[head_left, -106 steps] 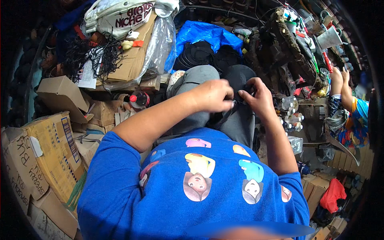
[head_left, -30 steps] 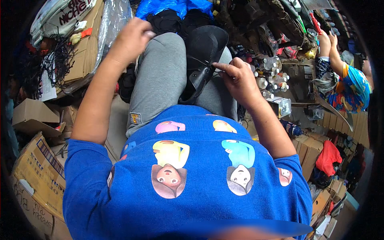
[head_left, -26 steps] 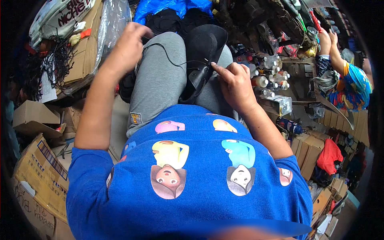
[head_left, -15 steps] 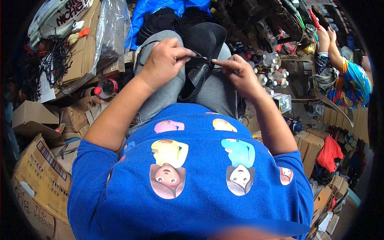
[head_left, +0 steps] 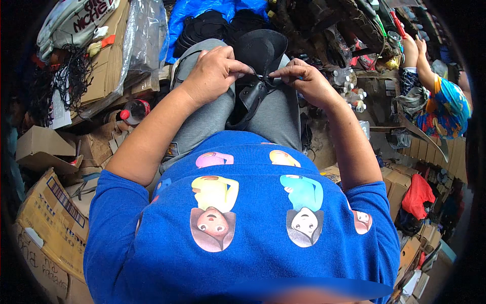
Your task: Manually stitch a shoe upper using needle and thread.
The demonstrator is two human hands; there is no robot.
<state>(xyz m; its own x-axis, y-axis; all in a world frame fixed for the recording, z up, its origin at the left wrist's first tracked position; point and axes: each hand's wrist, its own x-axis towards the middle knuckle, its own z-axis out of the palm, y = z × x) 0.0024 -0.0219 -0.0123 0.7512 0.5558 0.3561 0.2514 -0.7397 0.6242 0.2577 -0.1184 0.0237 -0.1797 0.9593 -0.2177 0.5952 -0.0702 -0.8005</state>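
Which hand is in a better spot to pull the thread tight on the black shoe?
Probably the right hand: its fingers pinch the thin thread just above the black shoe, with open room to its side. The left hand rests against the shoe, steadying it.

Wearer: blue short-sleeved T-shirt [head_left: 243, 238] printed with cartoon figures in pink, yellow and turquoise; grey trousers [head_left: 202, 121], small patch label at left thigh; forearms bare, no gloves

Probably a cluttered shoe-repair workshop: cardboard boxes [head_left: 48, 223], piled shoes [head_left: 205, 25], glue bottles [head_left: 349, 93].
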